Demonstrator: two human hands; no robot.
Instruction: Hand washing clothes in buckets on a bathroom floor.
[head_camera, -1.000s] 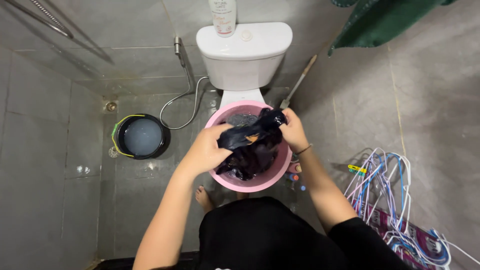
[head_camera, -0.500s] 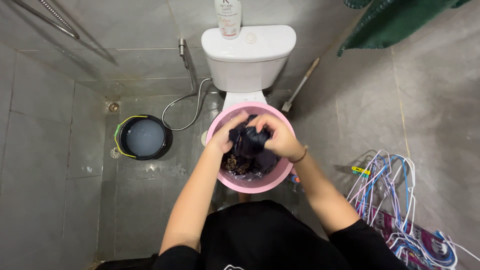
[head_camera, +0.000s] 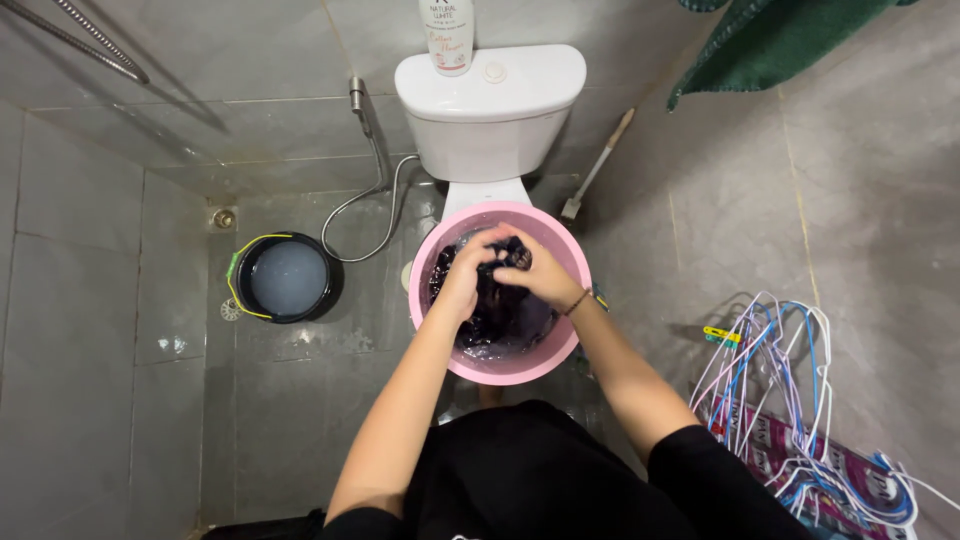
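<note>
Both hands meet over a pink basin (head_camera: 440, 330) that sits near the centre of the view, just at 6 o'clock from a white toilet (head_camera: 490, 110); the left hand (head_camera: 465, 280) and the right hand (head_camera: 535, 275) have their fingers curled tight on a bunched dark garment (head_camera: 500, 305), the knuckles almost touching at the top of the bundle; the rest of the cloth lies wet and dark in the basin under the hands. A thin bracelet (head_camera: 577, 302) circles the right wrist. At 9 o'clock from the basin, well apart, stands a black bucket (head_camera: 285, 278) holding water, with a yellow handle on its rim; a hose (head_camera: 365, 215) loops across the tiled floor between bucket and toilet. On the cistern lid stands a white bottle (head_camera: 447, 35); a brush (head_camera: 597, 165) leans on the wall at 2 o'clock from the basin. At 4 o'clock, near the right edge, lies a heap of wire hangers (head_camera: 790, 400) in white, blue and purple; a green towel (head_camera: 770, 40) hangs at the top right.
</note>
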